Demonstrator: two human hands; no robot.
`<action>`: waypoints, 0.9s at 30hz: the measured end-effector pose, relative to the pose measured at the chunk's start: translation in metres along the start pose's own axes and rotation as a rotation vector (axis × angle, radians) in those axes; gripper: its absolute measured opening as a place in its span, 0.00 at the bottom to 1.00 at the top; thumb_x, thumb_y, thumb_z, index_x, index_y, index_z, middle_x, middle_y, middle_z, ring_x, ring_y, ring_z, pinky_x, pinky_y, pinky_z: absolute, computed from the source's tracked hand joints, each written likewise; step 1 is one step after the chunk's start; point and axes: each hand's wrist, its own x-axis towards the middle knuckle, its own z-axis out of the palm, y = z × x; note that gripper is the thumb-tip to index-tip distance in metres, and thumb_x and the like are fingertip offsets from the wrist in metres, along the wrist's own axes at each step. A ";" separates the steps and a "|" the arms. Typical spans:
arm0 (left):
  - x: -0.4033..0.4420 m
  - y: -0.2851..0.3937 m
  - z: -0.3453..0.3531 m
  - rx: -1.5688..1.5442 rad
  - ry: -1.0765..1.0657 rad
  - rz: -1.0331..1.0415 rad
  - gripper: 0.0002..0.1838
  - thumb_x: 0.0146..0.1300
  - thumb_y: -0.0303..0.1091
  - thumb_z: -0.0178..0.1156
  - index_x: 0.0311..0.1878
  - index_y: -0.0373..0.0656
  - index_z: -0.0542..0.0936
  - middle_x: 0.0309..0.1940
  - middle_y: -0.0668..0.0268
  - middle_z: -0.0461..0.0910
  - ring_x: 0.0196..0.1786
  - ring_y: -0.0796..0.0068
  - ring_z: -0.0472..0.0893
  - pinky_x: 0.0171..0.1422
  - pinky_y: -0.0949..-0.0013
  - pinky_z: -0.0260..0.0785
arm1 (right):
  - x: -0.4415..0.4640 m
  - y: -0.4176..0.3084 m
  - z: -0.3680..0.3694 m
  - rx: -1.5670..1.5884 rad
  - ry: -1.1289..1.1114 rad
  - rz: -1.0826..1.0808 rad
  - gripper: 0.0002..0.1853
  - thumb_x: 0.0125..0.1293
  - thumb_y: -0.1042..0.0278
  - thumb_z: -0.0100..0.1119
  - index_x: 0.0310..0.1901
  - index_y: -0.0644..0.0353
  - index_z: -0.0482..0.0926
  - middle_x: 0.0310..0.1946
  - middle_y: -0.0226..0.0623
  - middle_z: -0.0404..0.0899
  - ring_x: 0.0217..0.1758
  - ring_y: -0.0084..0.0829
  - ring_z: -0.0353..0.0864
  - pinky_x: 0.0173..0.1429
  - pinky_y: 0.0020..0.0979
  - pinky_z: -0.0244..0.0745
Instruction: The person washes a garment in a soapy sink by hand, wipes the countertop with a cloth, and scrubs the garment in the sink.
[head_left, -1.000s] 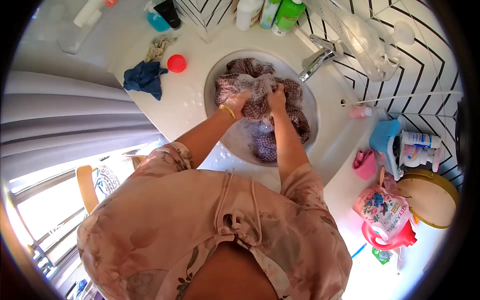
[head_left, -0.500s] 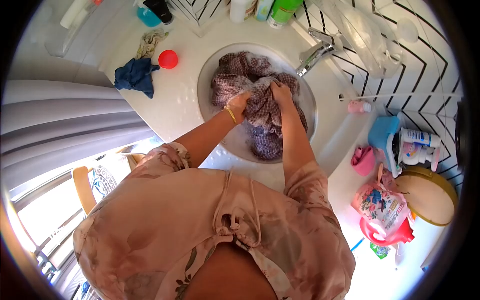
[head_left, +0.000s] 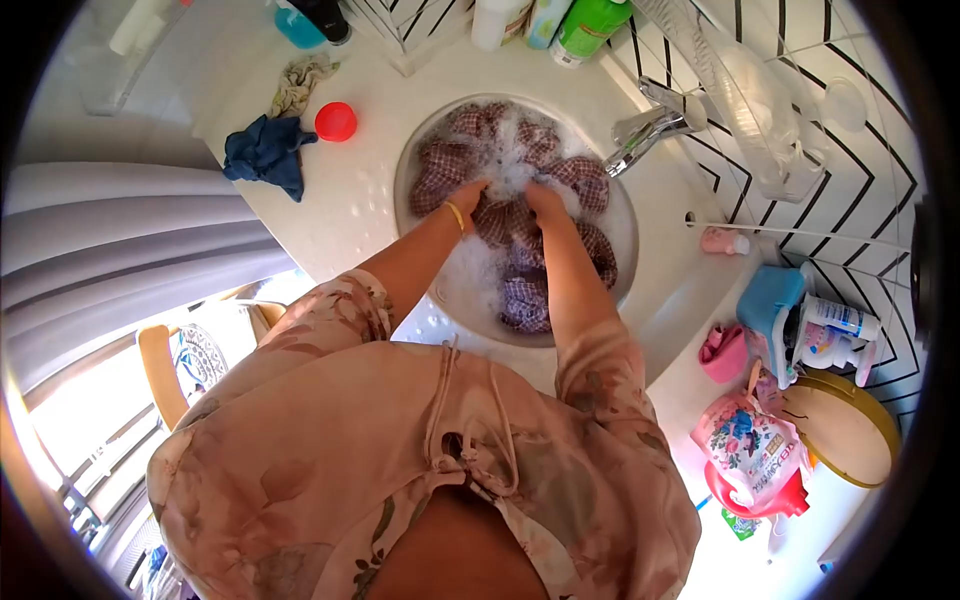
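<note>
A dark red-and-white checked cloth (head_left: pixel 440 170) lies bunched in soapy water in the round sink (head_left: pixel 404 190). My left hand (head_left: pixel 467 203), a yellow band at its wrist, is closed on the cloth near the sink's middle. Just across from it my right hand (head_left: pixel 545 203) also grips the cloth, its fingertips partly lost in foam. White suds (head_left: pixel 508 165) are heaped between and beyond both hands. Parts of the cloth bulge out of the water around them, and a darker, wet fold (head_left: pixel 527 303) sits at the near side.
A chrome faucet (head_left: pixel 645 130) reaches over the sink's right rim. On the counter at left are a red cap (head_left: pixel 336 122), a blue rag (head_left: pixel 268 155) and a beige rag (head_left: pixel 300 85). Several bottles (head_left: pixel 590 32) stand at the back. A blue bin (head_left: pixel 770 305) and a detergent bag (head_left: pixel 750 440) are at right.
Both hands have gone down into the sink with the cloth, which was bunched up between them. The cloth now spreads lower in the water, and much more foam shows around the hands.
</note>
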 end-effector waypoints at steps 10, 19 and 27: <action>-0.058 -0.011 0.019 0.274 -0.322 0.495 0.16 0.62 0.41 0.47 0.49 0.45 0.74 0.45 0.63 0.77 0.45 0.65 0.76 0.50 0.58 0.70 | -0.079 0.010 0.029 -0.098 0.483 -0.600 0.17 0.57 0.64 0.51 0.46 0.65 0.71 0.50 0.61 0.68 0.49 0.55 0.70 0.48 0.45 0.69; -0.117 0.021 0.044 -0.242 -0.186 0.054 0.21 0.61 0.46 0.47 0.51 0.42 0.74 0.47 0.59 0.77 0.51 0.60 0.75 0.59 0.57 0.65 | -0.141 0.017 0.020 -0.136 0.526 -1.004 0.22 0.56 0.55 0.53 0.47 0.63 0.72 0.45 0.53 0.71 0.42 0.52 0.71 0.48 0.44 0.68; -0.116 -0.011 0.065 -0.059 -0.170 0.153 0.20 0.58 0.42 0.53 0.51 0.41 0.74 0.44 0.61 0.78 0.43 0.63 0.79 0.52 0.60 0.71 | 0.008 0.020 -0.033 -0.068 0.103 -0.428 0.26 0.56 0.50 0.49 0.43 0.70 0.75 0.45 0.57 0.74 0.51 0.50 0.72 0.52 0.44 0.67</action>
